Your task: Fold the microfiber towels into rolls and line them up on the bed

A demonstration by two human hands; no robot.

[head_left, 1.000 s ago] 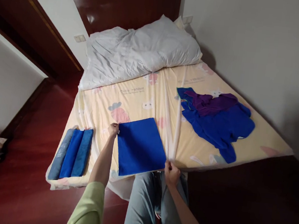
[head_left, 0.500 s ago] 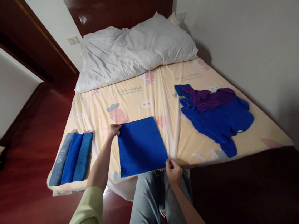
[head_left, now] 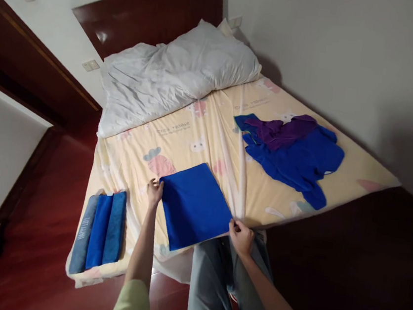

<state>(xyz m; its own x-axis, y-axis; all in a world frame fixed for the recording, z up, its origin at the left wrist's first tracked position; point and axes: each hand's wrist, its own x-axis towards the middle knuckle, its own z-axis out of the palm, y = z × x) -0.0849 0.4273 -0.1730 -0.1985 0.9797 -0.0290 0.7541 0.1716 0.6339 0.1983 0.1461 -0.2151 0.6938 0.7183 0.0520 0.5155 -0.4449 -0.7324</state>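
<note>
Folded blue cloth (head_left: 193,206) flat on bed (head_left: 341,183), near edge. Right hand (head_left: 242,237) pinches its near right corner; left hand (head_left: 154,191) at far left corner (grip unclear). Three folded towels (head_left: 100,230) lie left, cloth heap (head_left: 292,152) far right

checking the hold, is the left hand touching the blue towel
Touching: the head view shows the left hand on the far corner of the blue towel.

Flat towel (head_left: 195,206) on bed (head_left: 182,140) before me, between my left hand (head_left: 154,192) and right hand (head_left: 242,237); three folded towels (head_left: 100,231) left; cloth heap (head_left: 292,152) right; pillows (head_left: 178,74) behind.
</note>
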